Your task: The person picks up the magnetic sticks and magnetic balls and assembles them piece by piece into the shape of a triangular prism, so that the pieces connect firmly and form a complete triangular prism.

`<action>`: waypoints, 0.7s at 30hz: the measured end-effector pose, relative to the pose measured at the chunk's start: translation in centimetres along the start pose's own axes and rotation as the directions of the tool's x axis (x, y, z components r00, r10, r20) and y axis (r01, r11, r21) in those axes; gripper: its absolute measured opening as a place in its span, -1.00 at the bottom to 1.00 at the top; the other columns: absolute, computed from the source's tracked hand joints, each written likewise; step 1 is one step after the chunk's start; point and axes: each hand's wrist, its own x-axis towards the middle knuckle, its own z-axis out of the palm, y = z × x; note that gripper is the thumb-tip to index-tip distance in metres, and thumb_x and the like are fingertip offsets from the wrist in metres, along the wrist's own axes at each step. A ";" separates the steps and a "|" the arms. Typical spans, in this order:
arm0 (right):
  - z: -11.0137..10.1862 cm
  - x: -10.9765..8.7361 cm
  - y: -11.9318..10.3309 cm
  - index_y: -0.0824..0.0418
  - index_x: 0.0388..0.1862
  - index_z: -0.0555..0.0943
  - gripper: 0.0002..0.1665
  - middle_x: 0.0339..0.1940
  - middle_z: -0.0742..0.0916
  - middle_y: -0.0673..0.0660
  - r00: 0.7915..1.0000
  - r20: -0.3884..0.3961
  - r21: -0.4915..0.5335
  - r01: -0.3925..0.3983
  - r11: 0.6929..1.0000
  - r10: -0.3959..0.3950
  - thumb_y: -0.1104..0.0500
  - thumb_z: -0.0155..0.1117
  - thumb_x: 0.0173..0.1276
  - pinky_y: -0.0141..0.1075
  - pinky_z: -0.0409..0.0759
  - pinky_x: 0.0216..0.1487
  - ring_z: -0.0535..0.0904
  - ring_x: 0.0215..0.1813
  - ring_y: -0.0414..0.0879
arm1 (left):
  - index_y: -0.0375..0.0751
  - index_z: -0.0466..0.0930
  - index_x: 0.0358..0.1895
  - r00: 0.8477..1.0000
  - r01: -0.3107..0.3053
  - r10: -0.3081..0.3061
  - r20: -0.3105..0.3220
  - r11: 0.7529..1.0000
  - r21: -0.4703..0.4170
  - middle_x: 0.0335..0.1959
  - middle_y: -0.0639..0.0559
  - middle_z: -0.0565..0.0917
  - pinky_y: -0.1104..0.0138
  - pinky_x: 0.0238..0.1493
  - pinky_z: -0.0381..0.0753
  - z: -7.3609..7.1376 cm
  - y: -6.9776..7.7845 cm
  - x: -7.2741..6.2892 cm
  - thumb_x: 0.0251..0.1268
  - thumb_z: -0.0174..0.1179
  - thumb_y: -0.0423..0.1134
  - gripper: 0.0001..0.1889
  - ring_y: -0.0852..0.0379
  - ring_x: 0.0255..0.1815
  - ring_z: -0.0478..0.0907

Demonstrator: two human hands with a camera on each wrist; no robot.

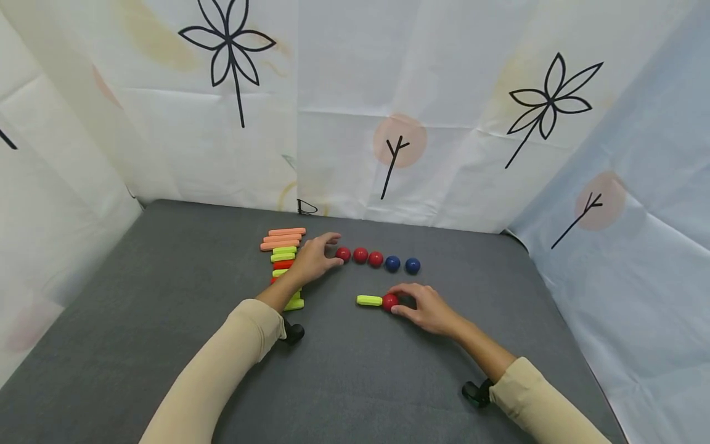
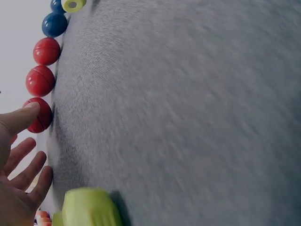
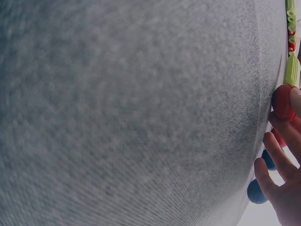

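On the grey table, my right hand (image 1: 424, 306) pinches a red ball (image 1: 391, 301) between thumb and fingers. The ball sits against the end of a short yellow-green stick (image 1: 368, 300); in the right wrist view that stick (image 3: 292, 70) is ridged and lines up with the ball. Farther back, my left hand (image 1: 315, 260) is at the left end of a row of balls, beside its first red ball (image 1: 344, 254). In the left wrist view its thumb overlaps that ball (image 2: 42, 117), while the other fingers are spread and loosely extended.
To the right along the row come two more red balls (image 1: 368, 257) and two blue balls (image 1: 402, 265). A column of orange sticks (image 1: 284, 238), yellow-green sticks (image 1: 294, 304) and red sticks lies left, partly behind my left forearm. A patterned white cloth (image 1: 344, 160) hangs behind the table.
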 end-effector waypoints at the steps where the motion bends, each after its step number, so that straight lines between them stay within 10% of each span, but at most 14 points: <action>1: 0.0 0.0 0.0 0.22 0.17 0.61 -0.59 0.08 0.73 0.10 1.000 -0.002 0.000 0.000 1.000 0.000 0.11 0.34 0.40 0.04 0.54 0.16 0.62 0.15 0.01 | -0.25 0.40 0.39 1.000 0.004 -0.004 -0.004 1.000 -0.005 0.24 -0.19 0.58 -0.02 0.29 0.41 0.1 -0.1 0.1 0.23 0.41 -0.29 -0.35 -0.11 0.28 0.50; 11: 0.2 0.1 -0.1 0.21 0.17 0.61 -0.59 0.06 0.73 0.08 1.000 -0.013 0.003 0.014 1.000 -0.014 0.11 0.34 0.40 0.02 0.54 0.15 0.63 0.13 -0.01 | -0.24 0.48 0.30 0.997 -0.031 0.029 0.077 0.999 0.029 0.04 -0.14 0.70 0.00 0.30 0.38 -0.6 -0.2 -0.6 0.20 0.43 -0.30 -0.42 -0.06 0.16 0.57; 21: 0.2 0.0 -0.1 0.20 0.14 0.62 -0.61 0.04 0.74 0.07 1.000 -0.022 0.007 0.006 1.000 -0.006 0.09 0.35 0.40 0.02 0.54 0.14 0.64 0.10 -0.02 | -0.22 0.61 0.15 0.950 -0.173 0.161 0.266 0.985 0.022 0.04 -0.04 0.70 0.11 0.18 0.53 -1.2 -0.2 -3.7 0.22 0.41 -0.29 -0.59 0.06 0.08 0.61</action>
